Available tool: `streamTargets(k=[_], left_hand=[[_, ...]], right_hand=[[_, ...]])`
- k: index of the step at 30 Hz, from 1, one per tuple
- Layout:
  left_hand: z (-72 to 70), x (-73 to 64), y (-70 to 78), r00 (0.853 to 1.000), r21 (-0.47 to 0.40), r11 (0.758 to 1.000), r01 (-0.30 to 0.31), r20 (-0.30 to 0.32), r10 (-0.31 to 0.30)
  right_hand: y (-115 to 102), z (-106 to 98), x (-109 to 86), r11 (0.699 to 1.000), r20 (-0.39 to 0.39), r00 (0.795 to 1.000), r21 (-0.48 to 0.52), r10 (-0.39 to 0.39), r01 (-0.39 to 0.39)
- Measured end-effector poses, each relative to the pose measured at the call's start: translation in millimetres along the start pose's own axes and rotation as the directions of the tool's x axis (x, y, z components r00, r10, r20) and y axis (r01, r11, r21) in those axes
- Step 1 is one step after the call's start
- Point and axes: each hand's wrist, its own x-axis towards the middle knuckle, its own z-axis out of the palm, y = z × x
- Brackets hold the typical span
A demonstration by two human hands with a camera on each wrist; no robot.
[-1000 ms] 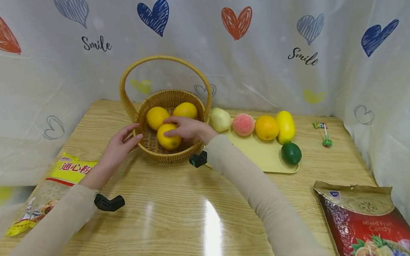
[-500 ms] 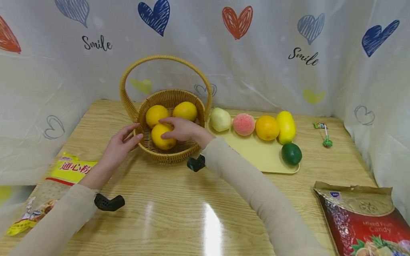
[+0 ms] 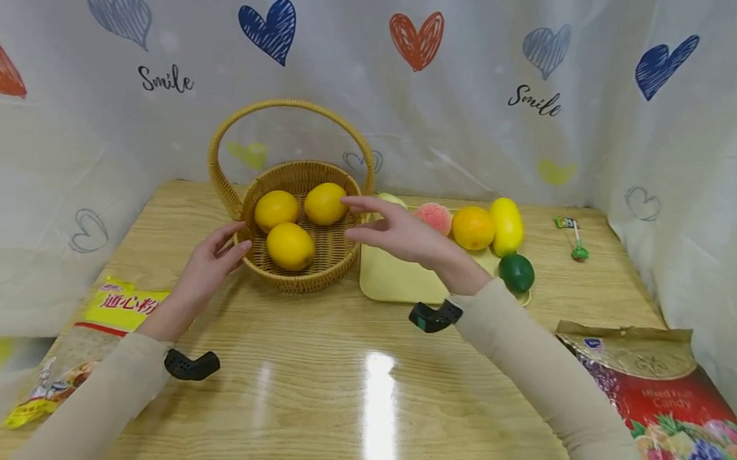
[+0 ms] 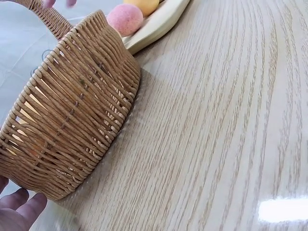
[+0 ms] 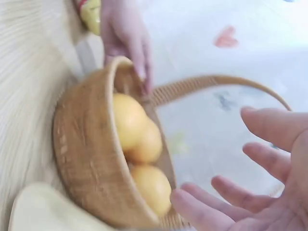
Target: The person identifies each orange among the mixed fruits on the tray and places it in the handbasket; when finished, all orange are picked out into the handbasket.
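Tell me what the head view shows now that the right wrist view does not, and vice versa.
Only the head view shows the candy bag, lollipop, pink peach, orange and dark green fruit.
Only the right wrist view shows the inner side of the right hand, its fingers spread.
Both show the basket holding three yellow fruits, the left hand at its rim, and part of the yellow tray.

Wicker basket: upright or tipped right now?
Upright: the basket stands on the table, its handle arching above, three yellow fruits lying inside.
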Motion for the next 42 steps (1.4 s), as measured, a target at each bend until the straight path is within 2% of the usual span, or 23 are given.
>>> streamTargets(k=[2, 4, 6, 8, 11, 13, 15, 19, 25, 27, 29, 34, 35, 38, 42], left_hand=[[-0.2, -1.0, -0.3, 1.0, 0.001, 1.0, 0.005, -0.004, -0.005], [-0.1, -1.7, -0.8, 1.0, 0.002, 1.0, 0.013, -0.008, -0.013], [0.5, -2.1, -0.8, 1.0, 0.001, 1.0, 0.014, -0.012, -0.014], [1.3, -1.9, -0.4, 1.0, 0.001, 1.0, 0.011, -0.014, -0.011], [2.2, -0.8, 0.5, 1.0, -0.001, 1.0, 0.005, -0.014, -0.005], [2.4, -0.4, 0.9, 1.0, -0.004, 1.0, 0.005, -0.015, -0.006], [2.1, -0.4, 0.7, 1.0, -0.009, 1.0, 0.006, -0.016, -0.006], [1.6, -0.5, 0.8, 1.0, -0.008, 1.0, 0.004, -0.017, -0.004], [1.9, 0.8, 0.3, 1.0, -0.015, 1.0, -0.009, -0.012, 0.009], [1.8, 0.8, -0.2, 1.0, -0.021, 1.0, -0.01, -0.011, 0.01], [2.7, -1.7, 5.7, 1.0, -0.034, 0.999, -0.005, -0.008, 0.005], [2.8, -1.6, 6.9, 1.0, -0.029, 1.0, -0.004, -0.011, 0.004], [2.1, 0.0, 3.5, 1.0, -0.022, 1.0, -0.007, -0.013, 0.007], [1.8, 1.3, 0.7, 1.0, -0.011, 1.0, -0.01, -0.016, 0.009], [1.4, 1.6, -0.3, 1.0, -0.006, 1.0, -0.004, -0.019, 0.004]], right_hand=[[9, -12, -16.7, 0.998, -0.094, 0.995, 0.054, 0.026, -0.021], [20, -24, -32.6, 0.993, -0.215, 0.975, 0.114, 0.063, -0.039], [35, -34, -46.4, 0.982, -0.336, 0.935, 0.182, 0.109, -0.048], [51, -44, -58.7, 0.969, -0.436, 0.885, 0.238, 0.164, -0.062], [74, -58, -73.3, 0.956, -0.537, 0.81, 0.278, 0.235, -0.093], [86, -66, -80.0, 0.949, -0.57, 0.776, 0.293, 0.27, -0.115], [95, -74, -83.8, 0.946, -0.587, 0.755, 0.296, 0.292, -0.135], [106, -85, -87.2, 0.935, -0.579, 0.749, 0.319, 0.322, -0.155], [117, -94, -85.0, 0.913, -0.538, 0.763, 0.374, 0.358, -0.165], [119, -95, -83.3, 0.911, -0.532, 0.764, 0.374, 0.364, -0.173], [120, -96, -81.5, 0.911, -0.527, 0.767, 0.369, 0.366, -0.181], [123, -97, -78.4, 0.911, -0.514, 0.773, 0.363, 0.371, -0.195], [123, -97, -78.1, 0.911, -0.512, 0.775, 0.363, 0.371, -0.196], [124, -97, -76.4, 0.916, -0.507, 0.78, 0.344, 0.367, -0.207], [127, -95, -73.1, 0.934, -0.507, 0.787, 0.251, 0.351, -0.255]])
